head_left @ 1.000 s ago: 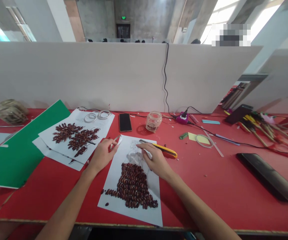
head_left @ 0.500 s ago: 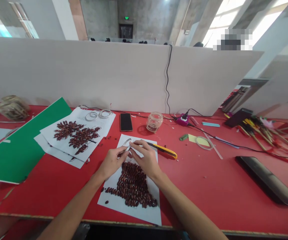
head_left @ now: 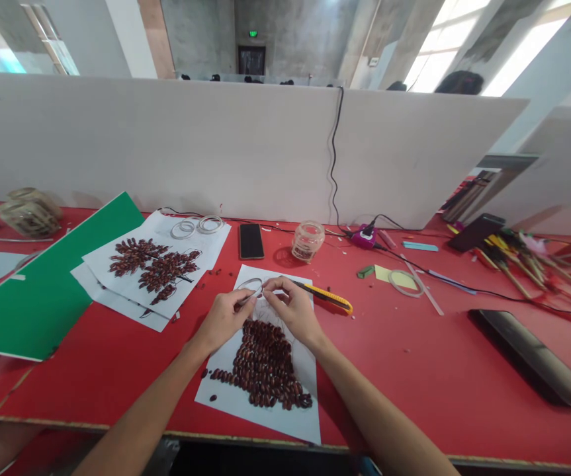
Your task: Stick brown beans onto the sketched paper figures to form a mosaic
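My left hand [head_left: 224, 317] is closed on a thin pale ring, apparently a narrow roll of tape [head_left: 258, 285], held above the top of a white sheet of paper [head_left: 235, 410]. Just beside the roll, my right hand [head_left: 292, 311] has its thumb and fingers pinched together; whatever lies between the tips is too small to make out. Below both hands, rows of dark red-brown seeds [head_left: 265, 367] cover the middle of the paper. A yellow utility knife [head_left: 332, 299] lies by my right hand, partly over the paper's edge.
A glass jar [head_left: 307, 241] and a phone [head_left: 251, 242] stand beyond the paper. To the left lie a seed-covered drawing [head_left: 206, 254], two more rings [head_left: 210, 225] and a green board [head_left: 61, 284]. On the right are a purple power adapter [head_left: 364, 237] and a black case [head_left: 528, 357].
My right fingertips have drawn slightly right, away from the tape roll, and now pinch beside it. My left hand keeps its hold. The view has shifted a little.
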A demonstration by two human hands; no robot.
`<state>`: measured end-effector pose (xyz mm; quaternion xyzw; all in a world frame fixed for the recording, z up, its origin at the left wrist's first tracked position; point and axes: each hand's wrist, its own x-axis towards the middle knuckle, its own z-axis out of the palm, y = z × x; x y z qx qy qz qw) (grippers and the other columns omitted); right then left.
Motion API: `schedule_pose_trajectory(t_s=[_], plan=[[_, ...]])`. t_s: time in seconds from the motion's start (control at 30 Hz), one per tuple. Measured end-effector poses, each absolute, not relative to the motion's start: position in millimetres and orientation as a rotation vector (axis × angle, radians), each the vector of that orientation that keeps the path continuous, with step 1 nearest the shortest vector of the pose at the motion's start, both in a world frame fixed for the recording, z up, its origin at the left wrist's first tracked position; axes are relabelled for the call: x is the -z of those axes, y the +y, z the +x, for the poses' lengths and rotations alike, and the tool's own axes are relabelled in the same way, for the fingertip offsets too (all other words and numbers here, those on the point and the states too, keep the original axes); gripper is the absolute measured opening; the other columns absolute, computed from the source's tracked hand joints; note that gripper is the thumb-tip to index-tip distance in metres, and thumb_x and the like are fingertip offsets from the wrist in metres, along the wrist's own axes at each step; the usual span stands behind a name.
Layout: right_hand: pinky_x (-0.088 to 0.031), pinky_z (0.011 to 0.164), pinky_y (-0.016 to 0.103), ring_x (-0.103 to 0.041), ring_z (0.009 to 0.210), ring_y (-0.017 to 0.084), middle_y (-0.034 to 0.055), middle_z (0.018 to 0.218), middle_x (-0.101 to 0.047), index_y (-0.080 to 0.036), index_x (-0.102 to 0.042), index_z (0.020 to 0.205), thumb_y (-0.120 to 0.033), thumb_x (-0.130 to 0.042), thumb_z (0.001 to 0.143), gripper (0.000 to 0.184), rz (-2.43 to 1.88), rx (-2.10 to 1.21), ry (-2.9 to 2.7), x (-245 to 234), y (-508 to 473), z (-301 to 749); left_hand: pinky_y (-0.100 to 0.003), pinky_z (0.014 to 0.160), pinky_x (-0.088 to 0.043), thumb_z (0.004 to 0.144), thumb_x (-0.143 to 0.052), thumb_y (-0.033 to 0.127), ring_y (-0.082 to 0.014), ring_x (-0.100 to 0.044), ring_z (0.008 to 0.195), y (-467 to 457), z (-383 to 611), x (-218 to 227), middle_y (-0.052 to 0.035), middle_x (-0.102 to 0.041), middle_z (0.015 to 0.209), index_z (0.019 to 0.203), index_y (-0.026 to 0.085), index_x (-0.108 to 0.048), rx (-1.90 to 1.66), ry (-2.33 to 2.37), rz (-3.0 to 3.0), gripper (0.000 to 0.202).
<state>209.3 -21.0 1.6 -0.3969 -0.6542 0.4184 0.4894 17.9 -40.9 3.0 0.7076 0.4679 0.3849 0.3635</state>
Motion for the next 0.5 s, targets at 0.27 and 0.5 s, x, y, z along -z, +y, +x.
schedule_pose_trajectory(t_s=[0.27,0.5], plan=[[-0.056,0.080,0.033,-0.070,0.082,0.018,0.0025,0.088,-0.074,-0.022,-0.065,0.105,-0.044,-0.081,0.084,0.034,-0.875,-1.313,-1.405,5.6,-18.1,209.7,-0.025,0.070,-0.047,0.100,-0.055,0.035,-0.0167,-0.064,0.074,-38.7,17.1,1.4,-0.0042,-0.074,0.086,0.095,0.017,-0.076,-1.064,1.261,1.895,0.028],[-0.055,0.076,0.032,-0.066,0.082,0.018,0.0044,0.091,-0.072,-0.021,-0.072,0.100,-0.032,-0.071,0.091,0.014,-0.965,-0.920,-1.689,3.3,-22.7,205.9,-0.029,0.077,-0.049,0.100,-0.054,0.031,-0.0198,-0.067,0.081,-39.7,19.1,-0.9,-0.0066,-0.075,0.090,0.090,0.019,-0.075,-1.080,1.263,1.989,0.026]])
